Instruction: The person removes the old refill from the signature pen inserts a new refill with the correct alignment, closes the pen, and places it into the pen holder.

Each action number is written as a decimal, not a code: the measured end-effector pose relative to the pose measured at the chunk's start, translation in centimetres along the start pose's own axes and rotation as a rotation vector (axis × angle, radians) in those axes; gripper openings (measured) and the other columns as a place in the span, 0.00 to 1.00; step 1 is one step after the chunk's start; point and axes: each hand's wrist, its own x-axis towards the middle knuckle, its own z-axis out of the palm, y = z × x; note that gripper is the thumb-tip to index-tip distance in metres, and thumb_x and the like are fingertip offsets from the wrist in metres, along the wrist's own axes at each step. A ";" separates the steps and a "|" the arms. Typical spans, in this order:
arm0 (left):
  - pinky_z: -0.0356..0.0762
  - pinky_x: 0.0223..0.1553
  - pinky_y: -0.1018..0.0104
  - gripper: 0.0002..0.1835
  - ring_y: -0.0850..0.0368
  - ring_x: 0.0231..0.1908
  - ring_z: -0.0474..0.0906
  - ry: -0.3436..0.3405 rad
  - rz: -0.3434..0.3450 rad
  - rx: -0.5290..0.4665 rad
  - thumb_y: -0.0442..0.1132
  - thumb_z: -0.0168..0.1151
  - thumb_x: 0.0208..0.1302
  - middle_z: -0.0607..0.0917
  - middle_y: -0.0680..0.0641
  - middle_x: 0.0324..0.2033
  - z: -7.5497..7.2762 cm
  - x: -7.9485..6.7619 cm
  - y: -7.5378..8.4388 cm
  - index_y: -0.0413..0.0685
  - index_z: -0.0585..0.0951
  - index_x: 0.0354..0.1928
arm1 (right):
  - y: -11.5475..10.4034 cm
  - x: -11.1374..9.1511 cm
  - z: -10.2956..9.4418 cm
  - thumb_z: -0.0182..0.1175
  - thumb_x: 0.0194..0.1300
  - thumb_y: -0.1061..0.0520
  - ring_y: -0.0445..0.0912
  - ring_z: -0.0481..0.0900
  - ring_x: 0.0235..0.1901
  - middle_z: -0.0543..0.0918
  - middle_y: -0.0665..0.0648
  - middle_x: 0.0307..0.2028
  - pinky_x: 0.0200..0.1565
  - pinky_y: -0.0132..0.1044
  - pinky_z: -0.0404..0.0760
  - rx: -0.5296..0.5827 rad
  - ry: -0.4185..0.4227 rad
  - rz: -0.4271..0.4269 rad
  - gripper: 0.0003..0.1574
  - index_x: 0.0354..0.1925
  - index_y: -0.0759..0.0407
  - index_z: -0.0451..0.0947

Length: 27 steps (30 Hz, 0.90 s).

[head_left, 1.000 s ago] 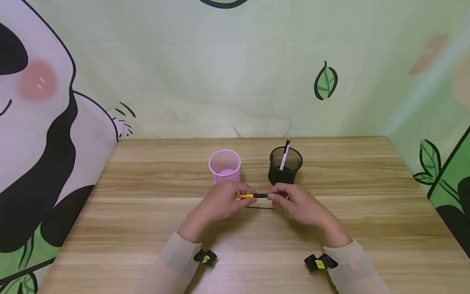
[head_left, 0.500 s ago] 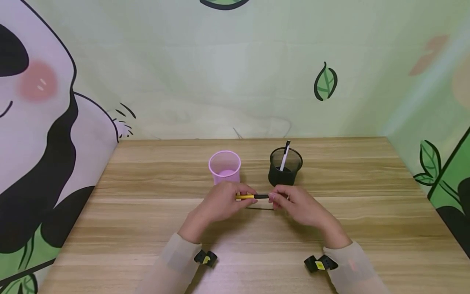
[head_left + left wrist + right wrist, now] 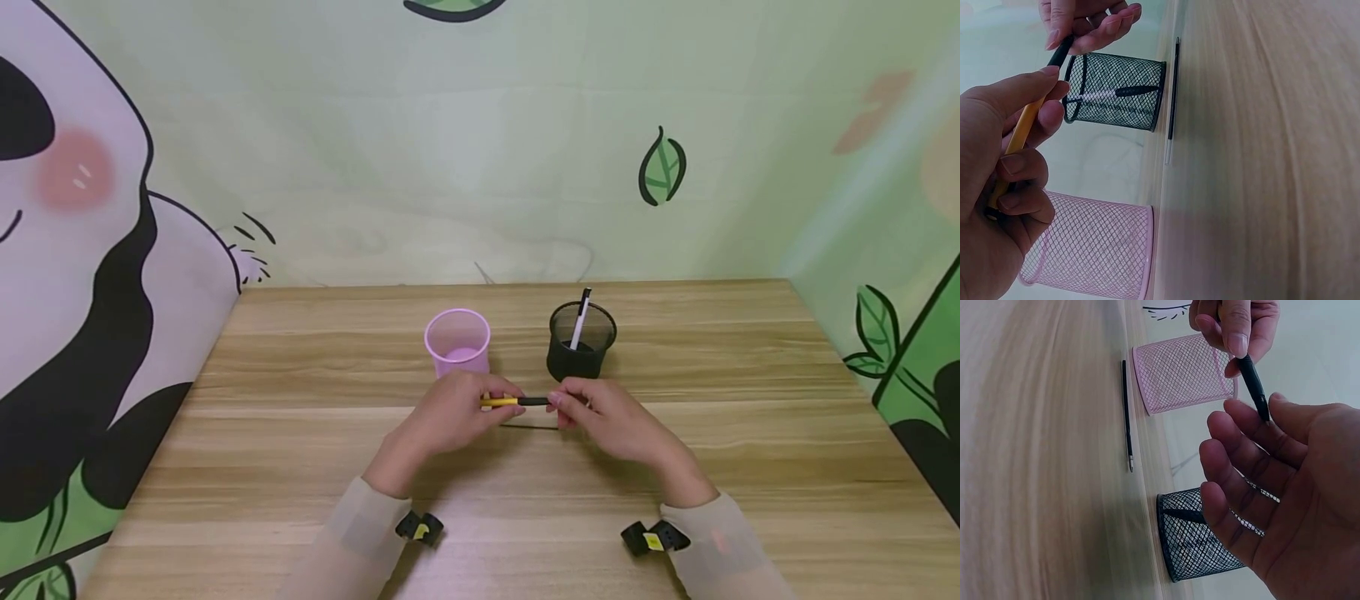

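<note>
A pen with a yellow barrel [image 3: 1022, 128] and a black front section [image 3: 1251, 381] is held level above the table. My left hand [image 3: 457, 412] grips the yellow barrel, with its fingers curled round it. At the black end, my right hand [image 3: 607, 417] pinches the pen's tip between thumb and index finger; its other fingers are loosely bent. On the table below lies a thin black ink refill [image 3: 1174, 94] with a metal tip, partly hidden by the hands in the head view. Whether the pen's tip parts are turning cannot be seen.
Behind my left hand stands a pink mesh pen holder [image 3: 458, 360]. A black mesh pen holder [image 3: 573, 364], with a black-and-white pen [image 3: 580, 321] leaning in it, stands behind the right hand. The wooden table [image 3: 315, 475] meets a printed backdrop [image 3: 450, 167].
The head view has shifted very slightly. Both hands keep their places on the pen, and the holders and refill stay where they were.
</note>
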 end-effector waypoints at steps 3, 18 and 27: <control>0.77 0.33 0.68 0.09 0.66 0.31 0.78 0.004 0.004 -0.002 0.52 0.69 0.70 0.88 0.65 0.33 0.0 0.0 -0.1 0.62 0.91 0.45 | 0.1 0.0 0.0 0.57 0.79 0.49 0.46 0.79 0.31 0.84 0.52 0.31 0.33 0.34 0.78 0.023 -0.002 0.024 0.12 0.45 0.54 0.82; 0.78 0.33 0.69 0.10 0.67 0.32 0.79 0.003 0.010 -0.007 0.52 0.68 0.70 0.89 0.64 0.36 0.1 0.1 -0.3 0.60 0.91 0.46 | 0.1 0.0 -0.2 0.62 0.75 0.53 0.44 0.78 0.32 0.84 0.51 0.33 0.34 0.34 0.77 0.032 -0.003 0.023 0.03 0.44 0.50 0.81; 0.78 0.35 0.69 0.10 0.67 0.32 0.80 -0.001 0.003 -0.005 0.53 0.68 0.70 0.90 0.63 0.37 0.1 0.1 -0.3 0.61 0.91 0.46 | 0.1 -0.1 -0.1 0.61 0.76 0.53 0.44 0.78 0.32 0.84 0.51 0.32 0.35 0.34 0.77 0.024 0.002 0.014 0.04 0.44 0.50 0.81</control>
